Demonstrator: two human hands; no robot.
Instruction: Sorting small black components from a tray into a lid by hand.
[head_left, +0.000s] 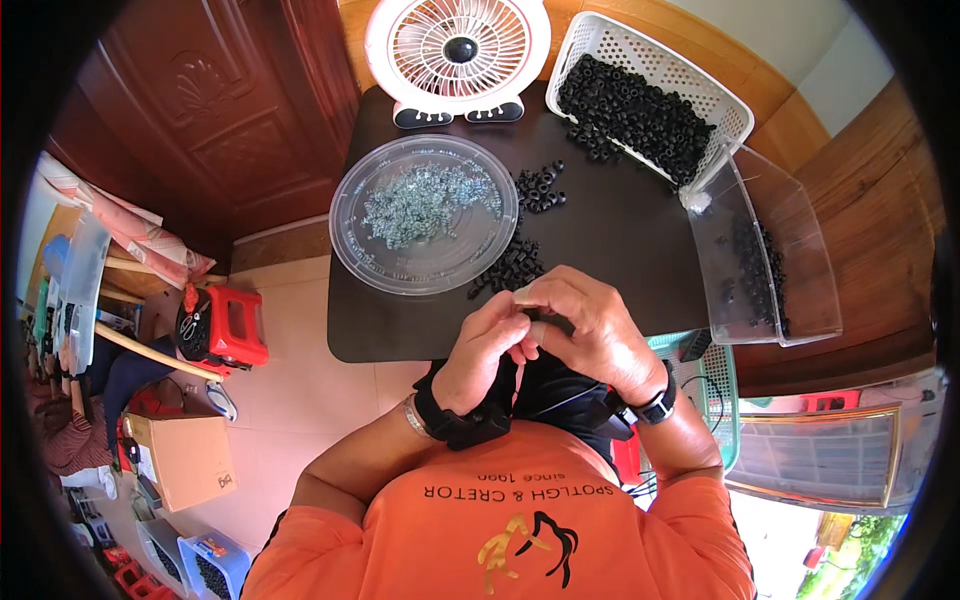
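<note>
Pinching together over the near edge of the dark table (620,230), the left hand (480,352) and right hand (590,330) meet fingertip to fingertip, curled around something too small to make out; only a pale sliver shows at the fingertips of the right hand, so whether either hand truly grips a part cannot be told. Just beyond the knuckles lies a loose cluster of small black rings (512,268), with a second scatter (540,186) further back.

A round clear plastic tray (352,235) sits to the left of the rings, holding a heap of small silvery metal pieces (428,203) (their exact kind is too fine to read). At the far right corner a white perforated basket (720,100) is tipped on its side, filled with black rings (632,110) that spill onto the tabletop. Beside it, overhanging the table's right edge, a clear plastic bin (800,290) holds a thinner layer of black rings (752,265).

A pale pink desk fan (457,58) stands at the table's far edge, its top cut off by the frame. Both wrists wear dark bands, and the orange shirt (520,520) hides the lap beneath the hands.
</note>
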